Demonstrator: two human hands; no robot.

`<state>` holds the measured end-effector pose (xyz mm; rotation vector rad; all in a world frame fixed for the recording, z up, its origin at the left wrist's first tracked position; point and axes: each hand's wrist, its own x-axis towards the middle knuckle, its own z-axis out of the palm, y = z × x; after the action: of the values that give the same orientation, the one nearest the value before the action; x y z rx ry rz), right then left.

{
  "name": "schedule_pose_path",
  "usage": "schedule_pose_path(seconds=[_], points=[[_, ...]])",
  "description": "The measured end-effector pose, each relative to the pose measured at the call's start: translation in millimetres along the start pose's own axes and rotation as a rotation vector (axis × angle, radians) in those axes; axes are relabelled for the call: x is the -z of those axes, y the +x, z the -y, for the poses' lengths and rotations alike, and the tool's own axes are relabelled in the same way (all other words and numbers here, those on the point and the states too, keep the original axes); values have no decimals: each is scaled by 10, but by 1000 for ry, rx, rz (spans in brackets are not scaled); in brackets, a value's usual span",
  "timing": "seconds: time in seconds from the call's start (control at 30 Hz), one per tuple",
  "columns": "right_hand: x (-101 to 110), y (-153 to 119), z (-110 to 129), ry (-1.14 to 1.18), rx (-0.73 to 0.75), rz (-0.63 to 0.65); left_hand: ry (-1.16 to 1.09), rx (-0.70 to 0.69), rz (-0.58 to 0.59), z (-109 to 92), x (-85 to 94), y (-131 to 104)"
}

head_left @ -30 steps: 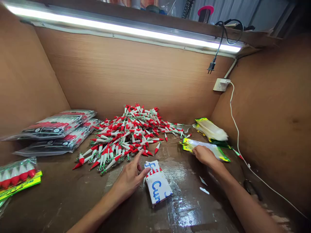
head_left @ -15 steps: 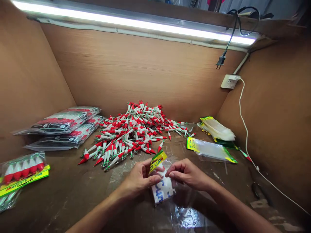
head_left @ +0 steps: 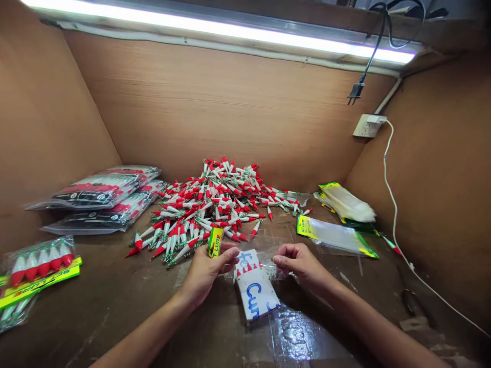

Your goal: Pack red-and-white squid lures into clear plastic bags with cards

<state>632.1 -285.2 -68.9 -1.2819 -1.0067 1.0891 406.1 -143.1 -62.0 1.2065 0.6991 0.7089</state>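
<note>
Between my hands stretches a clear plastic lure bag with a yellow header (head_left: 216, 242) printed with lure lettering. My left hand (head_left: 210, 272) grips the header end, thumb laid across it. My right hand (head_left: 297, 263) is pinched on the clear film at the other side. Below and between them lies a white block (head_left: 258, 297) with blue lettering, on the dark tabletop. A row of small red points shows across its upper part; what they belong to is hard to make out. Beyond the hands rises a heap of red-and-white squid lures (head_left: 215, 204).
Filled bags (head_left: 103, 191) are stacked at the back left, and a packed lure bag (head_left: 40, 266) lies at the left edge. Flat bags (head_left: 339, 236) lie on the right. Pliers (head_left: 416, 306) rest near a white cable (head_left: 390, 189). A black plug (head_left: 356, 92) hangs above.
My left hand has moved left with the header, which now stands more upright. My hands are farther apart, uncovering the block's lettering and the red points. The view has shifted slightly.
</note>
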Motion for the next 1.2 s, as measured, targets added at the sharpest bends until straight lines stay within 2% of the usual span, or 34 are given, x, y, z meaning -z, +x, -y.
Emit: schedule_pose_path(seconds=[0.2, 0.47, 0.67, 0.77, 0.87, 0.93, 1.1, 1.17, 1.2], points=[[-39, 0, 22, 101, 53, -79, 96, -127, -113, 39, -4, -10], [-125, -11, 21, -5, 68, -150, 162, -292, -82, 69, -49, -41], [-92, -15, -1, -124, 49, -35, 200, -370, -108, 88, -93, -103], [-83, -7, -14, -142, 29, -42, 211, -392, -116, 72, -95, -125], [-87, 15, -12, -112, 71, -123, 174, -369, -118, 63, -89, -111], [-95, 28, -7, -95, 125, -222, 167, -334, -105, 66, -84, -89], [-117, -36, 40, -249, 323, -594, 146, -272, -113, 69, -66, -50], [-131, -96, 86, -290, 368, -608, 151, -297, -145, 72, -61, -61], [-142, -122, 111, -270, 353, -546, 162, -321, -153, 76, -61, -74]])
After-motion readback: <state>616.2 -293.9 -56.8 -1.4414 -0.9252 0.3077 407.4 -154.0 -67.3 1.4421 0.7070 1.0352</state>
